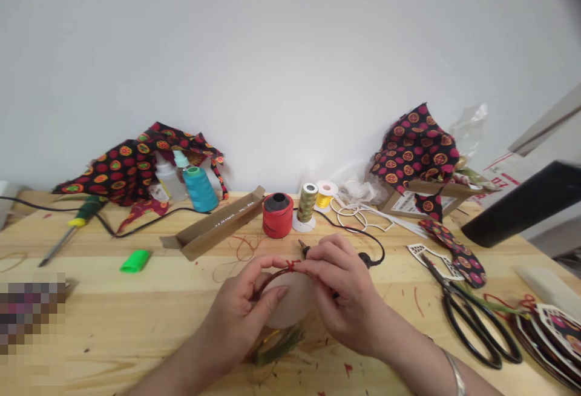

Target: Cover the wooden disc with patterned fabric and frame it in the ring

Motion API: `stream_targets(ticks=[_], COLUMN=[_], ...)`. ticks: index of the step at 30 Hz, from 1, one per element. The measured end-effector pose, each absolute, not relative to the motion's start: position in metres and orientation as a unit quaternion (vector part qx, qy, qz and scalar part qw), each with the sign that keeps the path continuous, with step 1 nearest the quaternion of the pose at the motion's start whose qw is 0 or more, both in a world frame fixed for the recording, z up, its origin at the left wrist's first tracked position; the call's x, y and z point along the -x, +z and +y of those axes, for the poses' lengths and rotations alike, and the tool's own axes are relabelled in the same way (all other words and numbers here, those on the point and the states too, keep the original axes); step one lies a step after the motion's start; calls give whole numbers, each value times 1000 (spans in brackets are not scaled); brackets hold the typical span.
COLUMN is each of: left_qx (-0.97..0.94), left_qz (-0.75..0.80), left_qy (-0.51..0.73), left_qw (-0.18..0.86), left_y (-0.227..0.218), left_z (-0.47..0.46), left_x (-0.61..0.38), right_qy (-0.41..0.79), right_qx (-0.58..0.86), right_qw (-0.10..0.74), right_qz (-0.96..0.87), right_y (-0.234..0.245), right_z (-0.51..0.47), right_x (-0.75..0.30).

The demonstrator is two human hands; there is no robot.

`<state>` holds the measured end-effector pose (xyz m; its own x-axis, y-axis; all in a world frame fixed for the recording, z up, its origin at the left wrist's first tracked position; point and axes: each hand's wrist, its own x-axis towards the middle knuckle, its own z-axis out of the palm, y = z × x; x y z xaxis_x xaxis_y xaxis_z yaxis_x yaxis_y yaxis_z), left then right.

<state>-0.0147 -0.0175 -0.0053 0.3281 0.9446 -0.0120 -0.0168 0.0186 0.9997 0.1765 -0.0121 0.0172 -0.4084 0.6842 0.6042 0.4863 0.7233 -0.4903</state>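
Observation:
My left hand (pixel 247 311) grips a dark brown ring (pixel 272 277) at its left side, over a pale round piece (pixel 290 302). My right hand (pixel 345 296) pinches red thread (pixel 293 264) wound on the top of that ring. Both hands are closed and meet at the middle front of the wooden table (pixel 136 317). A tuft of green fibres (pixel 276 347) lies just below the hands. A red thread spool (pixel 278 215) stands directly behind them.
Black scissors (pixel 476 329) lie at the right, near patterned fabric pieces (pixel 454 250). A cardboard strip (pixel 218 226), teal spool (pixel 200 189), olive spool (pixel 307 202), yellow spool (pixel 325 195), green cap (pixel 135 261), screwdriver (pixel 72 226) and black cable (pixel 136 224) lie behind.

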Motion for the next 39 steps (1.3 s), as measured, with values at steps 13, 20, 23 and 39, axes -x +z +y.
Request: stream_targets(ticks=[13,20,23,39], left_qx=[-577,-595,-605,-601], left_qz=[396,387,388,399], left_qy=[418,428,436,435], left_qw=[580,559,542,538], left_y=[-8,-10,-10,-12], left_z=[-13,-14,-13,-12], left_x=[16,19,19,18], right_qy=[106,98,97,-104], right_qx=[335,326,327,332], right_qw=[424,421,430,297], right_qz=[-835,-841,-836,-889], right_y=[21,20,20,24], right_z=[-15,-15,-15,-24], right_x=[-177,-177,-177,-171])
